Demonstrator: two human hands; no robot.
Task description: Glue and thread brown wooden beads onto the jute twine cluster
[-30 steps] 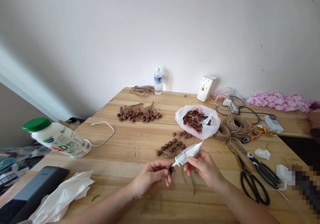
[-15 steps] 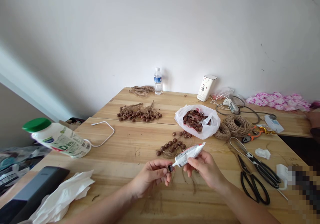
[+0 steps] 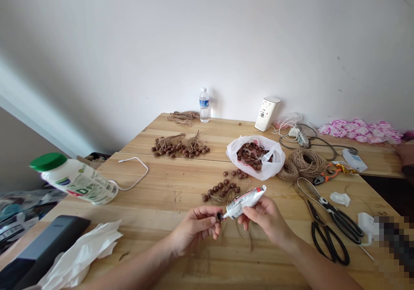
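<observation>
The brown shell (image 3: 218, 216), pinched by fingers (image 3: 207, 224) of the left hand (image 3: 194, 229) in front and left of the bag (image 3: 273, 169), has turned slightly, as has the white tube (image 3: 241, 204) the right hand (image 3: 268, 222) grips, so the nozzle (image 3: 225, 216) seemingly faces another part of it.

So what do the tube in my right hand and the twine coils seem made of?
The tube: likely soft plastic or thin metal, slightly shiny, with a flattened end. The twine coils: probably jute-like fibre, matte, brown and coarsely twisted.
</observation>
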